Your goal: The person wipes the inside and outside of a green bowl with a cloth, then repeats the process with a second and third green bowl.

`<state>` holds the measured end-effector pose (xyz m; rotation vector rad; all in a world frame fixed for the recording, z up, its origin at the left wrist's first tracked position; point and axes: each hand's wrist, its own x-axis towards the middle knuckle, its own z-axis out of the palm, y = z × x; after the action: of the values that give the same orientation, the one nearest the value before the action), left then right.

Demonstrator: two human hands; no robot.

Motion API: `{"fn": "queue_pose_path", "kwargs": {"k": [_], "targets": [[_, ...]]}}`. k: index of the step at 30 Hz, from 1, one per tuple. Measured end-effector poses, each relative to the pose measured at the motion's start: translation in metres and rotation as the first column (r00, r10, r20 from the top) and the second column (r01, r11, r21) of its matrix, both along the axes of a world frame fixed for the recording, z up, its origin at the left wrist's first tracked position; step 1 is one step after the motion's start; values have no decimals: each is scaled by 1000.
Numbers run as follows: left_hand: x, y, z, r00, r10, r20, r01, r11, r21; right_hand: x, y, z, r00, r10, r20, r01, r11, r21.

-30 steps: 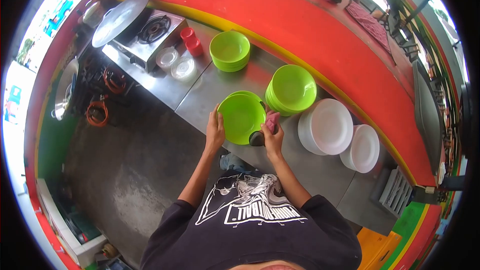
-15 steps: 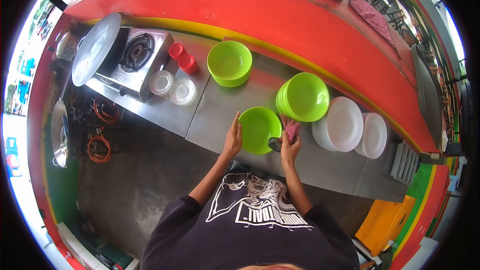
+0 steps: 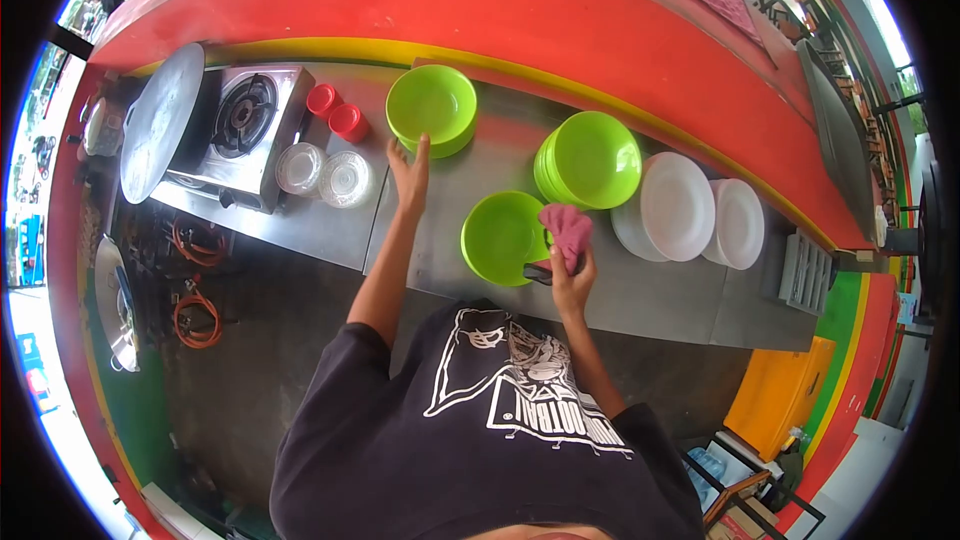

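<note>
My left hand (image 3: 408,175) reaches to the left stack of green bowls (image 3: 430,105), thumb and fingers apart. One fingertip overlaps the stack's near rim; whether it touches cannot be made out. In my right hand (image 3: 572,288) is a bunched pink cloth (image 3: 567,230) with a dark part. The cloth hangs over the right edge of a single green bowl (image 3: 497,245), which sits on the metal counter at its front edge. Behind my right hand stands a taller, tilted stack of green bowls (image 3: 595,160).
White bowls (image 3: 678,208) stand in two stacks along the counter (image 3: 640,300) at right. Leftward are two red containers (image 3: 348,123), two clear glass dishes (image 3: 347,180), a gas stove (image 3: 245,120) and a large wok (image 3: 165,130). A red wall (image 3: 480,15) runs behind.
My left hand has left the single green bowl and moved up and left to the left stack. My right hand has raised the pink cloth slightly. The whole view has shifted.
</note>
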<state>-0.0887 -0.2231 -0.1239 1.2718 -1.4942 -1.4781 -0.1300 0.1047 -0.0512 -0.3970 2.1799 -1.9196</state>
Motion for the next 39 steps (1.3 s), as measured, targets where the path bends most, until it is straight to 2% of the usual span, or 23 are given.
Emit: {"fn": "queue_pose_path", "kwargs": {"k": [3,6,7,10,13,16,19,22,24,25,27,29,31,34,35,37,39], "targets": [[-25,-36,-13,997,-22,76,37,980,-194,-3,-16,6,998,55,29,-53,997,-57],[-34,-43,-15,991,6,131,29,964,-266,-7,-28,3,996,79,31,-75,992,-98],[-36,-42,-8,996,15,93,8,971,-239,-8,-31,1,996,76,39,-71,991,-111],[-40,-57,-32,995,71,63,-42,925,-379,-8,-40,-6,995,70,71,-58,985,-162],[-38,-64,-28,988,76,131,-13,904,-427,-11,-42,-12,993,81,85,-66,984,-163],[-34,-76,-17,953,93,288,103,795,-598,-15,-44,-16,989,88,116,-65,980,-188],[-33,-69,12,971,101,217,74,737,-672,-19,-47,-20,981,106,164,-69,975,-212],[-30,-68,36,996,-36,-78,-19,797,-604,-19,-50,-17,957,167,238,-95,953,-287],[-25,-69,46,995,-6,-104,-67,730,-681,-19,-48,-6,931,226,285,-110,922,-372],[-25,-66,54,992,7,-122,-93,694,-714,-18,-42,1,873,350,340,-146,852,-503],[-18,-55,78,978,-50,-204,-96,757,-646,-18,-28,11,710,594,379,-164,662,-732],[-1,-21,123,954,-56,-294,-112,844,-525,-16,-23,12,806,490,332,-263,799,-541],[14,2,127,964,-84,-251,-41,889,-456,-8,-17,27,848,428,311,-309,878,-366],[32,52,137,970,-149,-194,96,961,-259,-4,-26,64,897,426,-113,-438,890,-123],[36,71,138,969,-183,-167,156,975,-159,-4,-33,72,871,415,-263,-429,903,5],[44,109,133,951,-289,-112,283,957,-68,-6,-53,82,735,415,-537,-333,910,247],[51,143,138,927,-364,-86,359,931,-73,-6,-70,72,632,405,-661,-207,910,360]]}}
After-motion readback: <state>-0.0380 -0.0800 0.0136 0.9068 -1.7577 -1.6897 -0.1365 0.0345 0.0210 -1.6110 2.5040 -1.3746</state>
